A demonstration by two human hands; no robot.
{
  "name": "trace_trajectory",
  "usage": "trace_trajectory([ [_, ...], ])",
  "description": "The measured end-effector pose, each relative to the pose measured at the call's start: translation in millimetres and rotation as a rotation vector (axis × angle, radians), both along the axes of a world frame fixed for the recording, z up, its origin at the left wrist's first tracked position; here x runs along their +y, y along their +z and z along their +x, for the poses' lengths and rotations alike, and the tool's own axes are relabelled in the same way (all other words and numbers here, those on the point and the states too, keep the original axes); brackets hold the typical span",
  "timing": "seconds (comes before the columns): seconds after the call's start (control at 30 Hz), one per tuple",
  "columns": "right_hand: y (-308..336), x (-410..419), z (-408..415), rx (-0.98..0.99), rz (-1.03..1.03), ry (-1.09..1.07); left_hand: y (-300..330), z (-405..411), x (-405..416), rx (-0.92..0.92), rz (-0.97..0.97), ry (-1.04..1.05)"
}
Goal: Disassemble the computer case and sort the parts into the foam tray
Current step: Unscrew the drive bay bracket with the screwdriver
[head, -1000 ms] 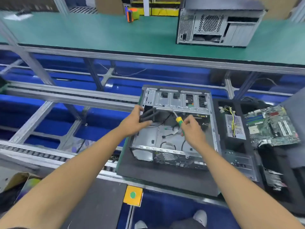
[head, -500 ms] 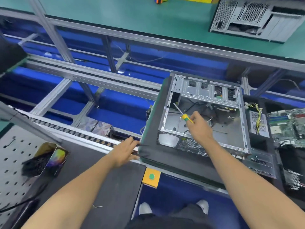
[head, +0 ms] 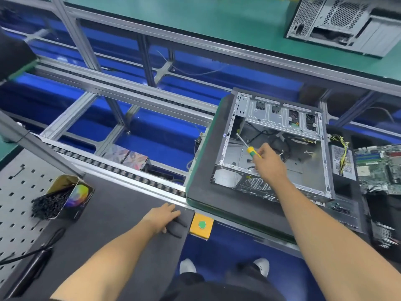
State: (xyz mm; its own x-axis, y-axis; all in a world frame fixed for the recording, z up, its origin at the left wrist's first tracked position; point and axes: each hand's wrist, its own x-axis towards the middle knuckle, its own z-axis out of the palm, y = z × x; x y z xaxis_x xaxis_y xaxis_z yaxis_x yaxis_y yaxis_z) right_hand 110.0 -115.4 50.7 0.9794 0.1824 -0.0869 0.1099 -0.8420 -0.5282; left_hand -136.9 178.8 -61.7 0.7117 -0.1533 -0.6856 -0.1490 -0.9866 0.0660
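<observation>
Right now my right hand [head: 270, 165] hangs over the open computer case [head: 275, 148], fingers curled tight round the yellow-and-green handle of a screwdriver [head: 249, 147], its metal shaft slanting up and to the left inside the chassis, tip free near the left wall. Loose black cables [head: 282, 141] lie just past my knuckles on the case floor. My left hand [head: 163, 217] is down on the dark grey mat [head: 112, 213] at the bench's edge, fingers stretched fairly flat and resting on a black part [head: 176, 228] lying there; what that part is, I cannot tell. Just beside it sits a yellow box with a green button [head: 201, 225]. The case lies on its side on a dark pad over a green pallet [head: 200, 177], riding the roller conveyor [head: 121, 170]. To its right is the black foam tray [head: 347, 192], with a power supply [head: 342, 158] trailing yellow wires in one pocket and a green motherboard [head: 382, 166] further right. On my left, a perforated grey panel [head: 15, 196] and a small carton of black screws [head: 60, 198]. Across the line, a green benchtop [head: 195, 20] carries a second grey case [head: 345, 22]. Blue surfaces show below the aluminium frame, and my white shoes [head: 187, 266] below the bench edge.
</observation>
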Motion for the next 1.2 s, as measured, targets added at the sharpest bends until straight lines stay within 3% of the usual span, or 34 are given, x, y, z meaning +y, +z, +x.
trace_trajectory([
  [0.1,-0.1,-1.4,-0.2,0.006,0.013,-0.003,25.9,23.3,7.3,-0.028,-0.059,-0.156],
  [0.13,0.8,-1.6,-0.4,0.007,0.027,-0.005,39.1,32.8,8.8,-0.187,-0.11,-0.242],
  [0.2,5.1,-0.9,-2.2,-0.005,0.051,-0.006,58.8,56.5,9.8,-0.692,-0.241,-0.438],
  [0.27,8.3,0.1,-3.1,-0.016,0.064,0.0,78.5,85.2,4.6,-1.09,-0.346,-0.509],
  [0.33,9.6,0.1,-3.2,0.001,0.089,0.001,101.1,122.9,-11.7,-1.331,-0.426,-0.394],
  [0.4,12.4,-0.7,-3.4,0.035,0.152,-0.023,126.2,164.4,-36.9,-1.425,-0.533,-0.133],
  [0.47,17.7,-2.4,-3.0,0.056,0.248,-0.062,150.5,203.6,-63.2,-1.379,-0.603,0.071],
  [0.53,23.6,-7.4,1.8,0.064,0.318,-0.091,166.0,240.1,-82.5,-1.155,-0.568,0.143],
  [0.67,40.7,-28.3,22.6,-0.006,0.317,-0.083,168.6,286.9,-113.6,-0.77,-0.27,-0.024],
  [0.8,72.7,-48.9,54.7,-0.086,0.361,-0.101,162.8,308.5,-148.7,-0.684,-0.14,0.035],
  [0.97,101.7,-70.6,109.4,-0.109,0.544,-0.089,155.6,339.8,-191.5,-0.683,-0.372,0.108],
  [1.2,139.2,-85.4,189.9,-0.247,0.225,-0.075,163.4,399.8,-222.3,-0.707,-0.71,0.213],
])
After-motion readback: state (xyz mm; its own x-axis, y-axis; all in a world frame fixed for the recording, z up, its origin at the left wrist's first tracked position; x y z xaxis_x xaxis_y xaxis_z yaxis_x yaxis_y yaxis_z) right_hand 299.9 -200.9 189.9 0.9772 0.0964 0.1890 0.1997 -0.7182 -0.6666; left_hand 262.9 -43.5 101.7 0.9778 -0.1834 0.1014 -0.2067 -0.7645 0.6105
